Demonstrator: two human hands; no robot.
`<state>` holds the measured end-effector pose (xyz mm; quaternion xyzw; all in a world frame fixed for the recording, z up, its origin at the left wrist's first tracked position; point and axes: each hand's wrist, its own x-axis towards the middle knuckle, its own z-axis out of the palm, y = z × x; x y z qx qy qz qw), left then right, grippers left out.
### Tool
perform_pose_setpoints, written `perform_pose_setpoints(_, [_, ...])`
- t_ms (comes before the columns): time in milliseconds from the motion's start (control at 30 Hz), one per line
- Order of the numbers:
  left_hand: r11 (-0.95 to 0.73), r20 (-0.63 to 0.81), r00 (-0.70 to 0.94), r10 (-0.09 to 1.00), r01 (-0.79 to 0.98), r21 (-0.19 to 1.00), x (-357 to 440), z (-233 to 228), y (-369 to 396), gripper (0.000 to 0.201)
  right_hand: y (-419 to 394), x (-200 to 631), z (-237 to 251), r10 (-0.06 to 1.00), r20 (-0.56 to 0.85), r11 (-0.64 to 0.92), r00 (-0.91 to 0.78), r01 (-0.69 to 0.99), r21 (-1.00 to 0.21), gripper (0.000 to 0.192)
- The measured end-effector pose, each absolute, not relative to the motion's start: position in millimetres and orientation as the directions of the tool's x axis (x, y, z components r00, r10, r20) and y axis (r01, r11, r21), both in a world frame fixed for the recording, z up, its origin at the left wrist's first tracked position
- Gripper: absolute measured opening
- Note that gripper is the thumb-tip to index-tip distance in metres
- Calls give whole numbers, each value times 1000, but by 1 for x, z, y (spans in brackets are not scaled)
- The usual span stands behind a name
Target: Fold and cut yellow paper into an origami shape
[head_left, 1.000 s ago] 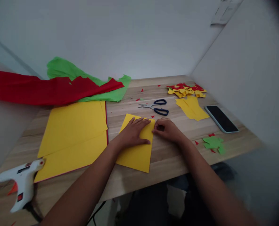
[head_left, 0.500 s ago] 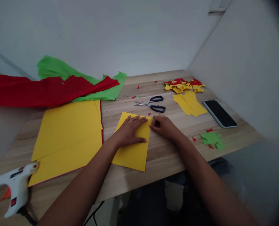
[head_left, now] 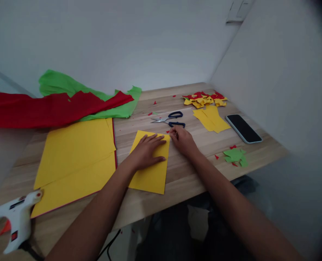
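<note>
A yellow sheet of paper (head_left: 152, 179) lies on the wooden table in front of me, looking folded. Flat across its upper part rests my left hand (head_left: 148, 151), fingers spread. My right hand (head_left: 183, 140) is at the sheet's upper right corner, thumb and fingers pinched together; whether they grip the paper's edge is hidden. Just beyond the right hand lie scissors (head_left: 165, 119) with dark blue handles, blades apart and pointing left.
Larger yellow sheets (head_left: 76, 156) lie at left, near a white glue gun (head_left: 21, 217). Red crepe paper (head_left: 52, 108) and green crepe paper (head_left: 127, 108) sit behind. At right are yellow strips (head_left: 212, 119), coloured scraps (head_left: 204, 98), green scraps (head_left: 235, 156) and a phone (head_left: 244, 128).
My right hand has moved up a little along the sheet's right edge to its top corner, now close to the scissors. The left hand stays on the paper. The view has shifted slightly.
</note>
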<state>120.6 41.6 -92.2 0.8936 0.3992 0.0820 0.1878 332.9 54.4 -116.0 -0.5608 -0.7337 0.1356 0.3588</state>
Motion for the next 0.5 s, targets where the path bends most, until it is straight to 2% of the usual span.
perform_pose_setpoints(133, [-609, -7, 660, 752, 698, 376, 124, -90, 38, 63, 48, 333, -117, 912, 385, 362, -137, 709, -605, 18])
perform_pose_setpoints(500, [-602, -13, 646, 763, 719, 346, 127, -92, 34, 63, 41, 332, -113, 921, 380, 313, -82, 737, -599, 8])
